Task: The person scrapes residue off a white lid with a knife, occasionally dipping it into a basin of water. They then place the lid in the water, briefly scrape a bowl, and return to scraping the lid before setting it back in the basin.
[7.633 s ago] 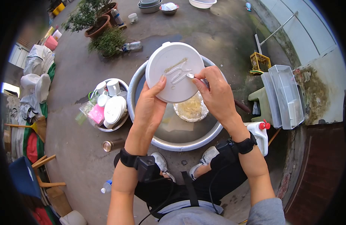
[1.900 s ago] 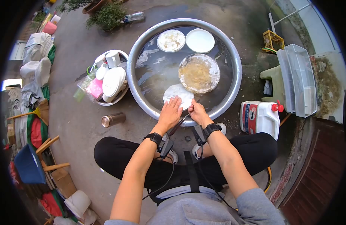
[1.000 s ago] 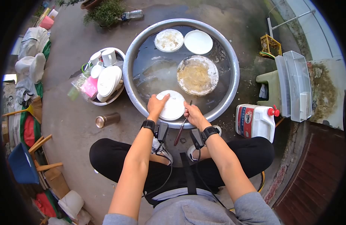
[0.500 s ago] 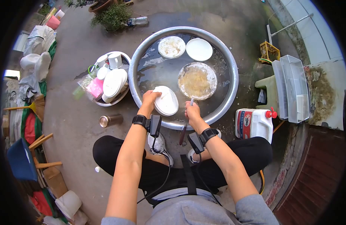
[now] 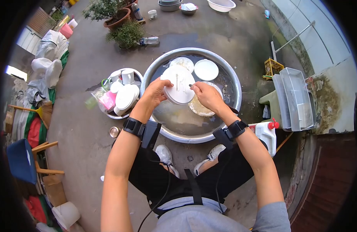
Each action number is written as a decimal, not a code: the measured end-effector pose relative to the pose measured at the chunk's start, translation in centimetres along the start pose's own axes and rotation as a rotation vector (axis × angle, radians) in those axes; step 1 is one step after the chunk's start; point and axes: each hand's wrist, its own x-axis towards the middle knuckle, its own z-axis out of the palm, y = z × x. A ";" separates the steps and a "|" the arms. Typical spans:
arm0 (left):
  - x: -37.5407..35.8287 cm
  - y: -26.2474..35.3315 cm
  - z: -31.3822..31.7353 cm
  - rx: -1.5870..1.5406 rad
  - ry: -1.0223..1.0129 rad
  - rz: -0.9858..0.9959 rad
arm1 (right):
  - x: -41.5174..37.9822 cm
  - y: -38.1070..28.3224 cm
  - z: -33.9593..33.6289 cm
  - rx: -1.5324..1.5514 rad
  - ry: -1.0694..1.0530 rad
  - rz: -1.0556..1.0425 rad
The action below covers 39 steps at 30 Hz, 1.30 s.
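My left hand [image 5: 157, 92] grips the edge of a round white plate [image 5: 177, 94], raised and tilted over the big metal basin [image 5: 146, 112]. Greyish streaks mark the plate's face. At its right edge, my right hand [image 5: 207, 96] is closed around a slim knife-like tool; only its small tip [image 5: 191, 86] and a dark end [image 5: 233, 110] near the wrist show. Behind my hands, a stained plate [image 5: 201, 105] lies partly hidden in the shallow water. Farther back in the basin are a white plate [image 5: 206, 70] and another stained plate [image 5: 182, 62].
Left of the basin stands a white bowl [image 5: 138, 74] with mugs, white dishes and a pink packet. A metal flask [image 5: 114, 132] is near my left knee. On the right are a white jug [image 5: 266, 136] with a red cap and clear plastic bins [image 5: 296, 100]. Potted plants [image 5: 116, 23] stand ahead.
My left hand has lifted the plate up and forward from the basin's near side. My right hand has moved forward with the tool to the plate's edge. The view has tipped farther ahead.
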 end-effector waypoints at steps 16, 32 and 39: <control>-3.9 0.3 2.3 -0.239 -0.218 0.079 | -0.3 -5.4 -3.5 0.090 0.296 -0.259; -2.9 0.8 2.9 -0.215 -0.254 0.128 | 1.0 -4.9 -4.0 0.024 0.470 -0.432; -2.7 0.5 3.3 -0.195 -0.281 0.123 | 0.9 -4.6 -4.4 -0.062 0.515 -0.426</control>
